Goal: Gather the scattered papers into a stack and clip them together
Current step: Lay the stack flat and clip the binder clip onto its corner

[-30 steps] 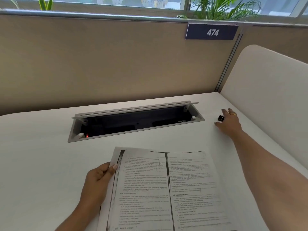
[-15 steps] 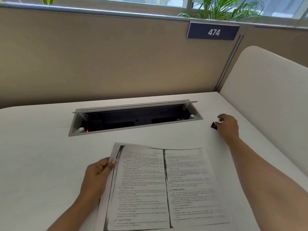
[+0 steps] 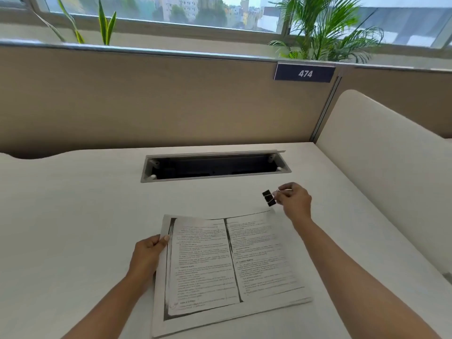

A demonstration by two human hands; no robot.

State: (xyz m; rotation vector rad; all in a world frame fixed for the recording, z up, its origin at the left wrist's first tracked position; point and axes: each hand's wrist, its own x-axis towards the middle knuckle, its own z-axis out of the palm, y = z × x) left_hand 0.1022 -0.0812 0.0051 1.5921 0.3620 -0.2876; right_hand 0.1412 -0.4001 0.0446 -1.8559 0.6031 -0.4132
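Two bare forearms reach in from the near edge over a white desk [image 3: 73,216]. Nearest lies the stack of papers [image 3: 227,270], printed with two pages of text side by side, its sheets roughly squared and resting flat on the desk. The left hand [image 3: 146,255] grips the stack's left edge, thumb on top and fingers curled beneath. Just beyond the stack's far right corner, the right hand [image 3: 294,200] pinches the wire handles of a black binder clip [image 3: 269,198] between thumb and fingertips, holding it above the desk, apart from the paper. Farther back, an open cable tray [image 3: 215,167] is recessed in the desktop. Behind it stands a tan partition [image 3: 146,101] bearing a sign [image 3: 304,73] reading 474, with plants [image 3: 325,33] and a window beyond.
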